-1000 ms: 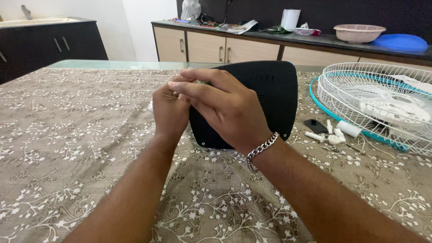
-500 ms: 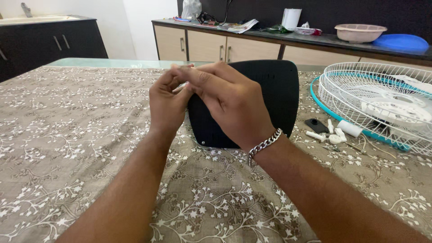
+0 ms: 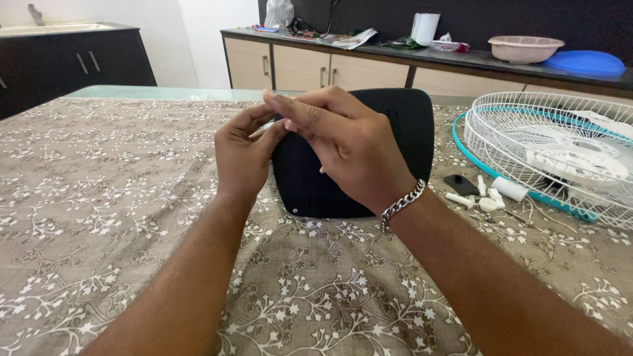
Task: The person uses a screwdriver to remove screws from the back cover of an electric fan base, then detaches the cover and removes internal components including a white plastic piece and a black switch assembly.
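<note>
Covering most of the view is a desk (image 3: 99, 217) under a brown floral cloth; on it, at the right, lies a white wire fan guard (image 3: 547, 151) with a teal rim; mid-desk stands a black fan base plate (image 3: 402, 132), tilted up behind the fingers; the left hand (image 3: 241, 155) and right hand (image 3: 353, 151) meet at its upper left edge, fingertips pinched together on something too small to make out; small white fittings (image 3: 491, 194) lie loose, so, as a judgement, the fan is far from whole.
</note>
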